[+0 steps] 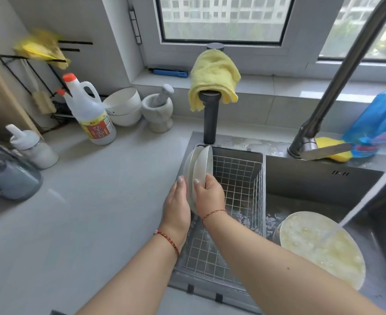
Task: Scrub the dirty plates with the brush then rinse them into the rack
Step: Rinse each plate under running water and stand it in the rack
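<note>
Two white plates point(201, 164) stand on edge at the left wall of the wire rack point(239, 185), which sits in the sink's left part. My right hand point(209, 194) grips the nearer plate by its rim. My left hand point(176, 205) lies flat against the outer plate's back, fingers straight. A stack of dirty plates point(319, 246) with yellowish suds lies in the sink basin to the right, and water runs from the tap point(337, 87) onto its far edge. No brush is visible.
A yellow cloth point(214, 78) hangs on a black post behind the rack. A yellow sponge point(333, 148) and a blue bag point(378, 123) lie by the tap base. A vinegar bottle point(89, 110), white bowls point(124, 105) and a mortar point(158, 108) stand on the counter at left.
</note>
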{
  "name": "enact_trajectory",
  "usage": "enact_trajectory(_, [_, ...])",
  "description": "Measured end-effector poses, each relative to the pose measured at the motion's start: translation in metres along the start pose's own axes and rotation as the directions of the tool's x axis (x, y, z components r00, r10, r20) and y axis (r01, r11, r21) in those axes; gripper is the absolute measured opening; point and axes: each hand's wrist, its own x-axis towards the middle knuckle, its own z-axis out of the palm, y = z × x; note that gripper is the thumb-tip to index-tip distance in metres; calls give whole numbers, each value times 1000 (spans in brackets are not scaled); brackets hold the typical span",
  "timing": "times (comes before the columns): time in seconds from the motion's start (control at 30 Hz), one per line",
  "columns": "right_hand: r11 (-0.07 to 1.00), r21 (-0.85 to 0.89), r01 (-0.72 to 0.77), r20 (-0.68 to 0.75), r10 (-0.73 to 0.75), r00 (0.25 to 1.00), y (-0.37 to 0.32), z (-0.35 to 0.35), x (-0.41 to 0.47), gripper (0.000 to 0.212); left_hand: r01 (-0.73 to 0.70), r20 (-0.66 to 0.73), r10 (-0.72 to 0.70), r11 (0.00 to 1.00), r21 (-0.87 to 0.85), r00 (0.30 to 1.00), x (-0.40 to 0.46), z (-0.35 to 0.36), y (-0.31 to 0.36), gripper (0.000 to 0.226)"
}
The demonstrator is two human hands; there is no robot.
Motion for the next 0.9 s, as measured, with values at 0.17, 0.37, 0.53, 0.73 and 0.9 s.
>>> enact_trajectory(0.17, [999, -36, -2, 47, 4, 999, -1, 13, 5, 33, 9, 0, -9, 1000, -20, 1000, -4, -4, 6, 28])
enact_trajectory(0.37, [1000, -9, 24, 122, -22, 992, 7, 18, 8, 34, 22, 28, -21, 999, -35, 999, -3, -11, 3, 52])
enact_trajectory(0.53, [986, 152, -76, 223, 41, 974, 4, 6, 6, 31, 38, 14, -37, 997, -66, 999, -3, -8, 3, 55])
enact_trajectory(0.73, [998, 59, -27, 193, 16, 981, -4, -39, -7, 41, -104, -258, 105, 994, 18, 960, -17, 15, 14, 23])
enact_trajectory(0.9, [996, 4, 91, 29, -91, 995, 5, -110, -38, 24, -247, -147, 253, 967, 56, 956, -49, 65, 22, 23])
